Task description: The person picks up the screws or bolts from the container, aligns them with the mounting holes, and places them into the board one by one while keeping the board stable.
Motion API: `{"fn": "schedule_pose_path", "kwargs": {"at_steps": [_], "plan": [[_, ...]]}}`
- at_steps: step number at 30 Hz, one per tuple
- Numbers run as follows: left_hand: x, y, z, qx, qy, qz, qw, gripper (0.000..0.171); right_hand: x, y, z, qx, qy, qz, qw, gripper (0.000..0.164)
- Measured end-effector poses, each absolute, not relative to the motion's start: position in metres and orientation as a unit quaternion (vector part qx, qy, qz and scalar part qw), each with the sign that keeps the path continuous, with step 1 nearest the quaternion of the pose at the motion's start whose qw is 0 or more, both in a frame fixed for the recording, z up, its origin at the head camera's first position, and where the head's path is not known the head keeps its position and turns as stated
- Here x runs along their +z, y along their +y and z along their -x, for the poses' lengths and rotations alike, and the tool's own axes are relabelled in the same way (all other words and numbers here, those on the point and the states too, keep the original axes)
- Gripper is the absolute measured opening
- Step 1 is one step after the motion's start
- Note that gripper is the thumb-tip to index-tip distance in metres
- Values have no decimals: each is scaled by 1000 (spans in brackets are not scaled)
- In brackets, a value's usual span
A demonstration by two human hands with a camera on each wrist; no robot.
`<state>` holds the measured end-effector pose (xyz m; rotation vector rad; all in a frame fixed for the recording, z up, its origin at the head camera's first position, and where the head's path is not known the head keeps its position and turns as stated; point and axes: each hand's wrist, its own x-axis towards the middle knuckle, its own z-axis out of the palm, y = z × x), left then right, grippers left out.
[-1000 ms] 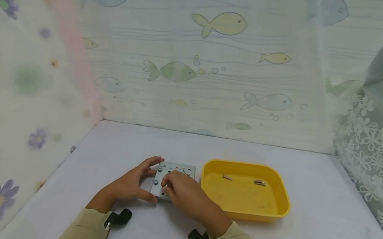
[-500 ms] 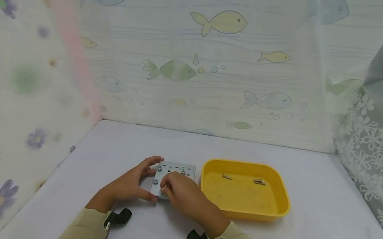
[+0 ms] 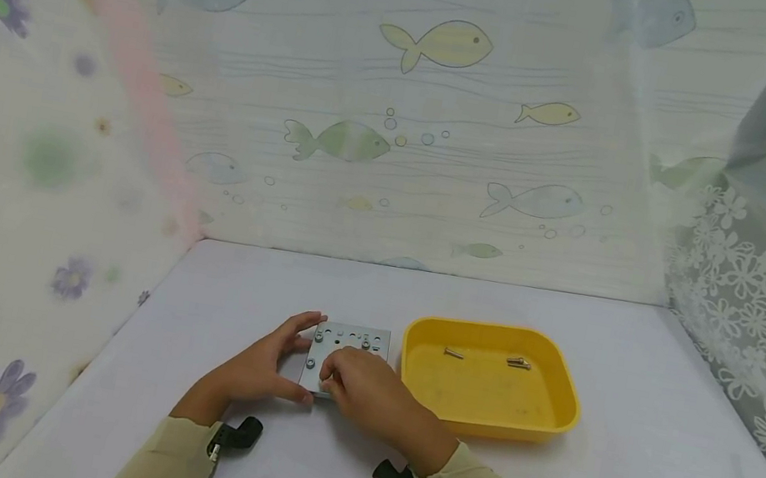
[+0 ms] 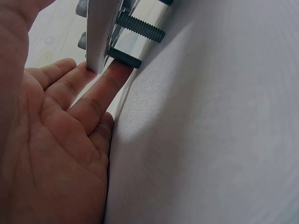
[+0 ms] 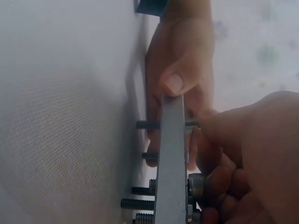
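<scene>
Left hand [image 3: 259,360], spread, gripping metal plate [image 3: 345,339] by opposite edges; right hand [image 3: 366,386], curled, pinching screw [image 5: 191,123], long axis upright, square to plate.

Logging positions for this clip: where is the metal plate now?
In the head view, the metal plate is just left of the yellow tray, with the left hand at its left side and the right hand over it.

White bench [image 3: 654,394] carries yellow tray [image 3: 478,399], seated flat. Perforated metal plate [image 3: 325,355] located just beside tray; contact with bench not discernible.
</scene>
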<state>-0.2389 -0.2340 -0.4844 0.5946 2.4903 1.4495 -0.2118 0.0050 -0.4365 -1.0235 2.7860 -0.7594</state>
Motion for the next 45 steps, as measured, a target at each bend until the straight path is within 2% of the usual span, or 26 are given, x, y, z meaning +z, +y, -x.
{"fn": "schedule_pose_path", "kwargs": {"at_steps": [34,45], "plan": [[-484,-235,238,488,845,-197,100,120,-442,2,211,-207,913,350,-13,4],[-483,-233,238,490,845,-189,103,119,-432,10,211,-269,906,328,21,11]]}}
